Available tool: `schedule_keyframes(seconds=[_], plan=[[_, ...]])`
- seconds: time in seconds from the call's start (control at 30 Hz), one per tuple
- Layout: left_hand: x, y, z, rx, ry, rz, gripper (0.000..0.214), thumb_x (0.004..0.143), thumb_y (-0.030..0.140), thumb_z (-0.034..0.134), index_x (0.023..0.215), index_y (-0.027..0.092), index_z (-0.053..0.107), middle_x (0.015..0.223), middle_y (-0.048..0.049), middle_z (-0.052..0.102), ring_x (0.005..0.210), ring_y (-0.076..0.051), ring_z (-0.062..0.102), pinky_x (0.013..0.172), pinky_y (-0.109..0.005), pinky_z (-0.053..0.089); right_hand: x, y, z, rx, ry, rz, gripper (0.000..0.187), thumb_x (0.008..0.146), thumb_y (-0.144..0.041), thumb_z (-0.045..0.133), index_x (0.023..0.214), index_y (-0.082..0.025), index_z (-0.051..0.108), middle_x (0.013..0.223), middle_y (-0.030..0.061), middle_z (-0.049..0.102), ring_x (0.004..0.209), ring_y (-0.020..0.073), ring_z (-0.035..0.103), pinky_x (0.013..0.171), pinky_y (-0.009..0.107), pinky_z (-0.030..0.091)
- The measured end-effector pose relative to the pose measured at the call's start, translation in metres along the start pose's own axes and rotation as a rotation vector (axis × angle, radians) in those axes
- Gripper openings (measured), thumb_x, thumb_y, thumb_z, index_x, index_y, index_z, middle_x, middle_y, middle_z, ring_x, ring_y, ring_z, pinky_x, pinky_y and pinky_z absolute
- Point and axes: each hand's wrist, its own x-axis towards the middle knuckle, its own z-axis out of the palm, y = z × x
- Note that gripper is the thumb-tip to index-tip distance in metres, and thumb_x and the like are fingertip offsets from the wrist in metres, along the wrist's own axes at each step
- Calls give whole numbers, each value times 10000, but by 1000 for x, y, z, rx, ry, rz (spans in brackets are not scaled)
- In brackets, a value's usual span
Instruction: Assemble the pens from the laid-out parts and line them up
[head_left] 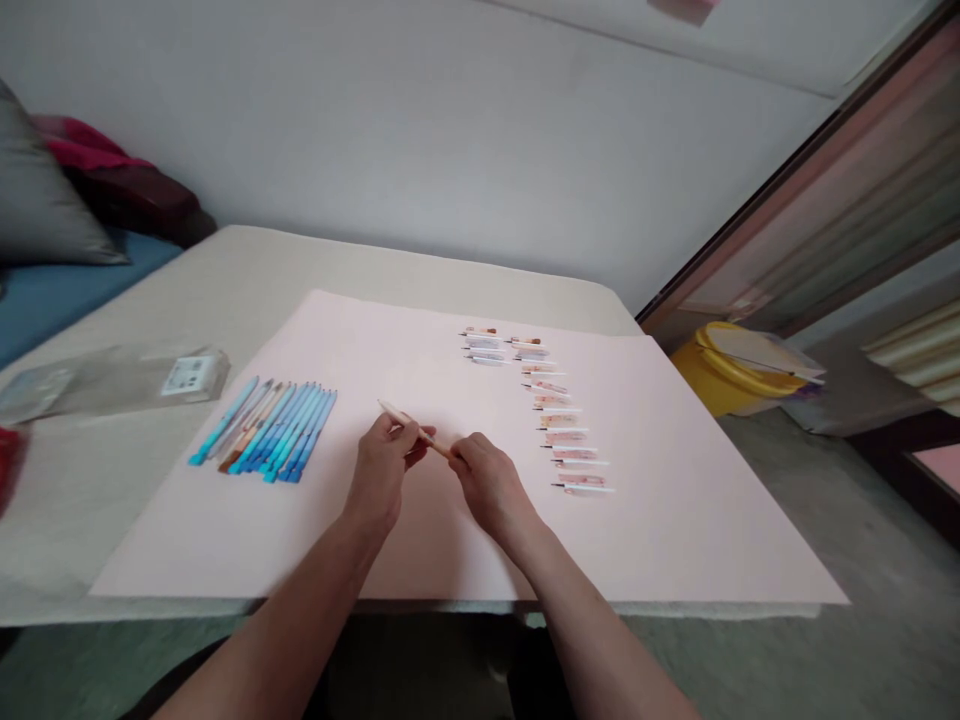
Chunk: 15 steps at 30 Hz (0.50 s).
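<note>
Both hands hold one pen with a pale, pointed front and an orange-brown rear end (439,446), over the pink sheet (420,350). Its front part is pinched in the fingers of my left hand (379,465), with the tip pointing up and left. My right hand (491,485) is closed round the rear end. To the left lies a tight row of pens (277,430), mostly blue, with a few brown and whitish ones. On the right, thin white pen refills with dark tips (577,461) lie in a staggered column, alternating with pinkish, brownish and greyish pieces too small to make out.
A clear plastic wrapper (127,380) with a white label lies left of the sheet on the cream tablecloth (360,255). A wall rises behind the table. A yellow bucket (712,375) stands on the floor at right. At far left are a grey cushion (49,195) and a red item.
</note>
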Motion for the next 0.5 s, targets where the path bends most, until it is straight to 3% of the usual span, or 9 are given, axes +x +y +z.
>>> schedule_keyframes(seconds=[0.4, 0.5], plan=[[2, 2, -1, -68, -7, 8, 248, 717, 363, 658, 820, 147, 596, 870, -91, 680, 793, -150, 602, 833, -361, 459, -4, -10, 10, -2, 92, 48, 92, 812, -144, 545, 848, -197, 611, 822, 34, 589, 731, 144, 532, 649, 238, 374], [1, 3, -1, -108, -47, 9, 229, 719, 346, 658, 811, 142, 608, 840, -87, 676, 830, -165, 605, 848, -366, 459, -3, -12, 9, 179, 80, 104, 116, 805, -152, 538, 757, -190, 637, 726, 17, 580, 672, 128, 511, 622, 241, 358]])
